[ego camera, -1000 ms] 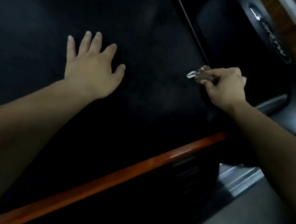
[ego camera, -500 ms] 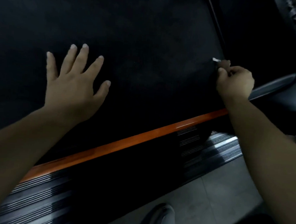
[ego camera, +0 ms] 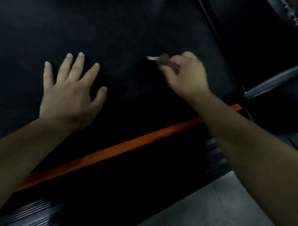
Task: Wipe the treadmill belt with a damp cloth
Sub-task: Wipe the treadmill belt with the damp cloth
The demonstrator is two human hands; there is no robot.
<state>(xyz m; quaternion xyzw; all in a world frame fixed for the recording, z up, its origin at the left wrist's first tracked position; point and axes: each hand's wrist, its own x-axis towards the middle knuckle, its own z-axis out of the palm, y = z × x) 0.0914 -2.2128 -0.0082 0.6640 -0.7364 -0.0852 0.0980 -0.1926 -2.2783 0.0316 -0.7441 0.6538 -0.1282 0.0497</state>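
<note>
Left hand (ego camera: 69, 97) lies flat on the treadmill belt (ego camera: 115, 23), fingers spread; right hand (ego camera: 187, 76), fingers curled, grips a blurred brown cloth (ego camera: 165, 61).

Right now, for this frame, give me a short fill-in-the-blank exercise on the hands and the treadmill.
1. The left hand lies flat on the treadmill belt with its fingers ____.
2. The right hand grips the cloth, whose pale end points towards the ____ hand.
3. The stripe along the treadmill's near edge is coloured ____.

Missing words: spread; left; orange.
</note>
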